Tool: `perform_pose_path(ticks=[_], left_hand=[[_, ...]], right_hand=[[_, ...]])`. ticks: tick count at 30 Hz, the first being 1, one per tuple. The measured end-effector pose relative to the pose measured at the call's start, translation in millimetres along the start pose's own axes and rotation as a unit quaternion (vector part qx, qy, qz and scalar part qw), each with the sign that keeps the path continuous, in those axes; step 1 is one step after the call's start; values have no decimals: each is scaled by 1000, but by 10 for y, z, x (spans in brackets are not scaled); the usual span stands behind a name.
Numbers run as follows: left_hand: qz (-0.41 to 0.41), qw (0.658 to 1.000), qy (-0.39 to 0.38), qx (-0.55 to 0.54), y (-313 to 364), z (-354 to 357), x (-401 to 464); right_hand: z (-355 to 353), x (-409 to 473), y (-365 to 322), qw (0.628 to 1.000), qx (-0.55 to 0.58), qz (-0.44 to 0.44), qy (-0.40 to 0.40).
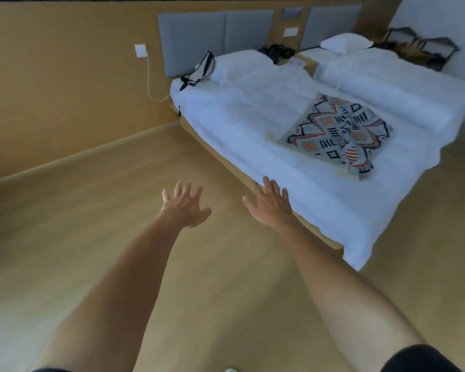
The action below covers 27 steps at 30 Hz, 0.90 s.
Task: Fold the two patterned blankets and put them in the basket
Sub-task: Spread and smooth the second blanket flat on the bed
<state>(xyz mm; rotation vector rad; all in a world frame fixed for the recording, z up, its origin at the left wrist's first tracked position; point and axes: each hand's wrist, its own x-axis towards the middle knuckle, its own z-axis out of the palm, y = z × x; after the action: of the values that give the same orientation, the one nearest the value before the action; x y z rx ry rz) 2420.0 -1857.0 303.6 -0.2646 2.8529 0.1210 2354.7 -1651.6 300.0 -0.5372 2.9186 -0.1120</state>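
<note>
A patterned blanket [341,134] with black, orange and pale blue zigzags lies bunched on the white bed [253,135], towards its right side. Whether it is one blanket or two heaped together I cannot tell. No basket is in view. My left hand [184,204] reaches forward over the wooden floor with its fingers spread and holds nothing. My right hand [269,201] is stretched out too, fingers straight, at the bed's near edge and well short of the blanket.
The bed has a wooden frame and white pillows [345,42] at the head. A black and white bag [199,72] lies at its top left corner. A cable [149,84] hangs from a wall socket. Dark objects [419,51] stand beyond the bed at right.
</note>
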Motion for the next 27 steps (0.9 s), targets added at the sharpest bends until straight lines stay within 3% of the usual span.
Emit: perform_pose_path(ticks=[11, 21, 27], left_hand=[[145, 987, -14, 71, 1785, -314, 1729], [310, 947, -20, 85, 3626, -702, 3126], [359, 927, -29, 105, 4657, -698, 3603]], right_hand=[[-220, 726, 1880, 988, 38, 152, 16], [-707, 1280, 3502, 956, 50, 286, 37], [-783, 1529, 4429, 942, 66, 324, 49]])
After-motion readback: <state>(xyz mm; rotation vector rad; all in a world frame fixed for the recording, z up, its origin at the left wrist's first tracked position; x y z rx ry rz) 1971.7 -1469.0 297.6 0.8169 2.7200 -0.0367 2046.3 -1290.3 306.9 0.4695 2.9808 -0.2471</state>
